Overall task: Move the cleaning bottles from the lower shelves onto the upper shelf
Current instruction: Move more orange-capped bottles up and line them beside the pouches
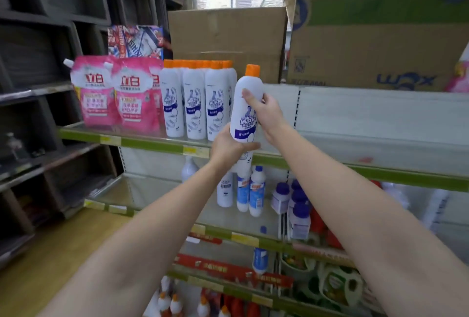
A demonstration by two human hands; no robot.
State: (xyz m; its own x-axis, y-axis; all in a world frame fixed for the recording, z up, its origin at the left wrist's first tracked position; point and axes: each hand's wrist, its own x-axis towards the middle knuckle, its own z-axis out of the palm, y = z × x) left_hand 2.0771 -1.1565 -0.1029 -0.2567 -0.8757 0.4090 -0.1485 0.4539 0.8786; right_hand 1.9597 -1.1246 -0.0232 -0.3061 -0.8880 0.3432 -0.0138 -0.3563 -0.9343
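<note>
bottle held two-handed at the lip of the upper shelf

nearest the camera, both bare forearms reached up and forward, converging on one white bottle point(246, 106) with an orange cap. the left hand point(228, 147) cupped it from below, fingers curled round the base, seemingly to carry the weight. the right hand point(264, 111) wrapped the upper body from the right side, thumb across the front and wrist bent inward; that looked like a steadying grip, keeping the bottle upright. so both hands were clamped on the same bottle, neither one free.

the bottle stood near vertical in the air, in front of the green edge of the upper shelf point(152, 142), its base about level with that edge and not yet resting on the board. it was just right of the row point(195, 103) of matching orange-capped bottles already standing there, so it probably belonged at the end of that line, label facing out like the others.

further left on the same shelf stood pink pouches point(114, 93). below, the lower shelf point(228, 234) carried blue-and-white bottles point(251, 189) and purple-capped ones point(297, 205), presumably waiting their turn.

at the back, on top of the unit, sat cardboard boxes point(225, 34).

the remaining move seemed short: forward onto the board, then set down without knocking the neighbour.
</note>
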